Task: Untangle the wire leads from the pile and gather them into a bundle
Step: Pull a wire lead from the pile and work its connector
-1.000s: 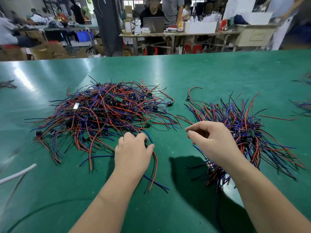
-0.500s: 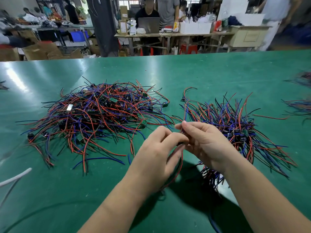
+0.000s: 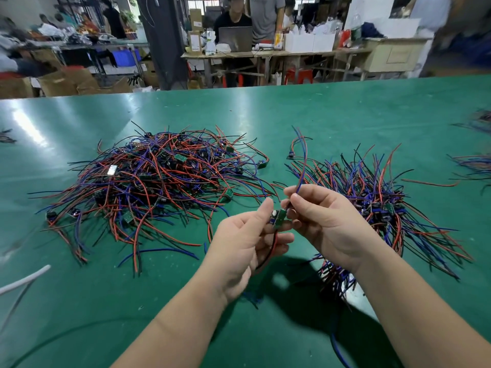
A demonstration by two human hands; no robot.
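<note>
Only the head view to go on, so here goes. Your left hand (image 3: 247,240) and right hand (image 3: 326,224) were close together, raised above the shiny green table top (image 3: 318,115), with a small green circuit board (image 3: 279,218) between them. Your left hand pinched the board between thumb and fingertips, and a red and black pair of leads (image 3: 268,257) hung down out of that hand past the palm. Your right hand pinched the red and blue pair of leads (image 3: 300,166) just above the board, and that pair stood up and curved away beyond your right knuckles.

The big tangled pile of red, blue and black wire leads (image 3: 154,181) lay beyond and outside your left hand, well apart from it. The fanned-out bundle of the same wires (image 3: 385,205) sat just outside your right hand, partly under your right wrist.

My read: you were mid-step, with one piece free of the pile and its leads being straightened. The next move looks like laying it onto the bundle by your right hand, board end lined up with the others, without snagging loose ends.

Hard to tell: whether your right fingers also touched the board, since they covered its edge. Your right forearm hid the bundle's near end. A thin white cable (image 3: 24,280) was cut off at the frame edge outside your left arm, and the stray wires (image 3: 475,163) way past your right hand were just blur.
</note>
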